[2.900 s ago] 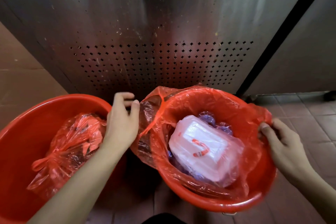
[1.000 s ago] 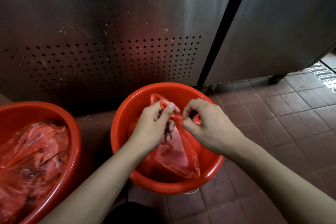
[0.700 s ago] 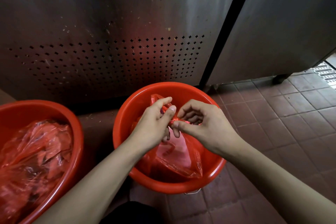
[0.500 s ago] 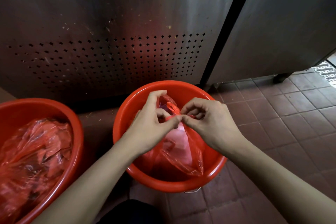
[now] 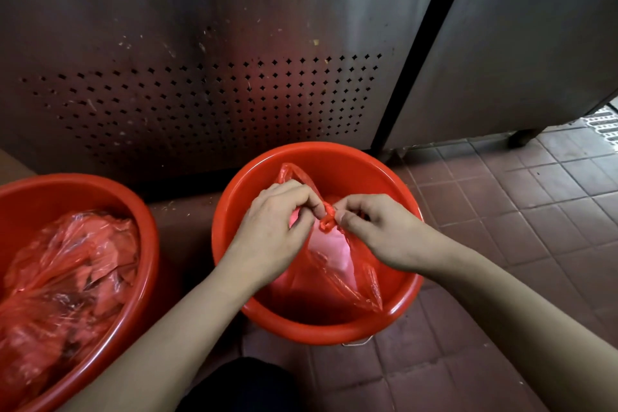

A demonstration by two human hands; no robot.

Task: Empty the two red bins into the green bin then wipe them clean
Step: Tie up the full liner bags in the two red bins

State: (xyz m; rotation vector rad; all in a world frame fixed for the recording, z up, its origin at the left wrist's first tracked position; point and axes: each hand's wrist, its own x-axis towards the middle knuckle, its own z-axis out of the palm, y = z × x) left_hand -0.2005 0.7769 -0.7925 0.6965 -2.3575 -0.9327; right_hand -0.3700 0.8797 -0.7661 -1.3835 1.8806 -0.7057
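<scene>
Forearms reach in from the near edge of the floor, bare to the elbow, with something dark between them at the bottom of the view that cannot be made out. The left hand and the right hand meet over the right red bin, which stands on the brown tiled floor. Both hands have their fingers curled and pinch the gathered neck of the red plastic bag, left thumb and forefinger on one side, right thumb and forefinger on the other, a twisted red knot of plastic between them. The bag sits inside the right red bin, its body slanting down towards the near right wall; something pale shows through the film, but what it is cannot be told. A loose flap of the bag stands up behind the left hand.

The left red bin stands on the floor well to the left, cut off by the left edge of the view, apart from the right one with bare floor between. In it lies a second red bag, crumpled and full.

Beyond both bins rises a steel cabinet panel with rows of small vent holes, spotted with grime. A dark vertical gap separates it from a second steel panel to the right, which stands on a short leg at the far right of the floor.
</scene>
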